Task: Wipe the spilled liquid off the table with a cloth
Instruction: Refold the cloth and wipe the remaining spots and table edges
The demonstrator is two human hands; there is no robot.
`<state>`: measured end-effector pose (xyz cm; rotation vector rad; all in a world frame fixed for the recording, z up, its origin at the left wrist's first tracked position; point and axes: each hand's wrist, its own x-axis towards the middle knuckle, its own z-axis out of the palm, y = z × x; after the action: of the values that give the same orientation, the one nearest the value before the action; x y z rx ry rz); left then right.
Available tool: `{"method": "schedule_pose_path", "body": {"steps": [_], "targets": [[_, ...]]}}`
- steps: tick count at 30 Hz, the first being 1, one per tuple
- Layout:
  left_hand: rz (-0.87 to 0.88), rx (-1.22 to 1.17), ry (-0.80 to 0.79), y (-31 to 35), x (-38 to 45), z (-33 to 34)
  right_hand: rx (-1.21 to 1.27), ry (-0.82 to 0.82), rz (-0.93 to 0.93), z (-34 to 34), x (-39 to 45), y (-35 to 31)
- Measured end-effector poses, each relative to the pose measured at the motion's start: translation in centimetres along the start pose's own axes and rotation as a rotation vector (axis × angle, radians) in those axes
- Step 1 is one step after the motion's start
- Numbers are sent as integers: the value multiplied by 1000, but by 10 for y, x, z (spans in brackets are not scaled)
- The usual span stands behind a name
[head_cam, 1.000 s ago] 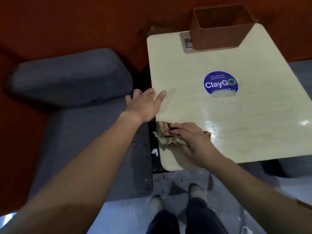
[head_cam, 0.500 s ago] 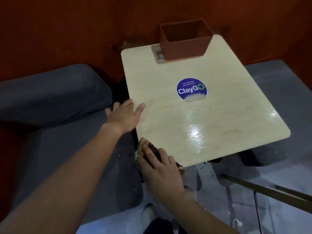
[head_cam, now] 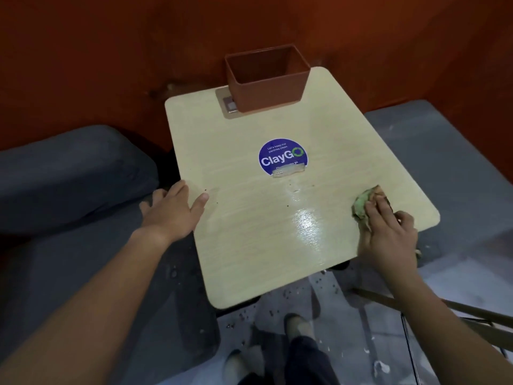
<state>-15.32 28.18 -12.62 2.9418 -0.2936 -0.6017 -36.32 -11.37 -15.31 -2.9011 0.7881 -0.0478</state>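
Observation:
A pale wooden table [head_cam: 244, 245] fills the middle of the view. Near its right edge lies a crumpled greenish-brown cloth [head_cam: 362, 205], and my right hand [head_cam: 387, 234] presses down on it with curled fingers. A wet, shiny patch [head_cam: 306, 226] glistens on the tabletop left of the cloth, with small droplets above it below the blue ClayGo sticker [head_cam: 283, 159]. My left hand [head_cam: 173, 212] rests flat on the table's left edge, fingers spread, holding nothing.
A brown rectangular bin [head_cam: 268, 81] stands at the table's far edge against the orange wall. Grey cushioned seats [head_cam: 69, 173] flank the table left and right. My feet [head_cam: 294, 326] and a wet floor show below the near edge.
My right hand has swept the cloth from the table's near-left corner across to its right edge. The left hand stays on the left edge. The camera view shifted.

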Motion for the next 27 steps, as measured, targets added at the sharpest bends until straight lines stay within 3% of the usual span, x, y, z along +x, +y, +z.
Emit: {"method": "schedule_pose_path", "body": {"steps": [3, 5, 9, 12, 16, 24, 27], "targets": [[5, 46, -33, -2, 7, -1, 104, 100, -43, -16, -12, -30], [-13, 79, -62, 0, 11, -3, 123, 137, -240, -13, -45, -76], [-61, 99, -95, 6, 13, -6, 217, 25, -609, 14, -109, -175], [-92, 88, -106, 8, 12, -7, 140, -72, -683, 25, -112, -198], [-99, 95, -112, 9, 11, -7, 97, -18, -498, 30, -63, -155], [-88, 81, -88, 10, 8, -5, -39, 97, 85, 9, 64, 60], [-81, 62, -87, 11, 9, -6, -55, 56, 140, -5, 94, 97]]}}
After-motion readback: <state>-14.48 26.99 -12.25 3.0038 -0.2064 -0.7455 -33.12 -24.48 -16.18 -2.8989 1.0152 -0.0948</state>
